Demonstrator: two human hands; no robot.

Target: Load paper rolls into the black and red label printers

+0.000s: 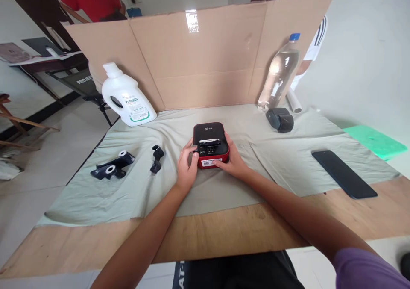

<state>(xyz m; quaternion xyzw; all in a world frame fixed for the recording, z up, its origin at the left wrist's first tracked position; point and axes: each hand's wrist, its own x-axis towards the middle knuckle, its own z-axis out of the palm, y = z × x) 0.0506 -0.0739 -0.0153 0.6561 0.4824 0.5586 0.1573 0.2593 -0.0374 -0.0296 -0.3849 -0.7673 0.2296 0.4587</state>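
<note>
A small black-and-red label printer [209, 135] sits on the cloth in front of me, with a slot, small buttons and a white sticker on its near side. My left hand [187, 165] grips its left side, the thumb at the near left corner. Around the right side wraps my right hand [233, 158], its thumb across the front by the sticker. Fingertips on the far sides are partly hidden. To the left lie dark film rolls on white cores [117, 167] and a smaller dark roll [156, 152] with a loose tail.
A white detergent jug [128, 94] and a clear bottle with blue cap [278, 75] stand before a cardboard screen [205, 58]. A black object [280, 120] and a phone [342, 173] lie right, near a green sheet [374, 141]. People are behind the cardboard.
</note>
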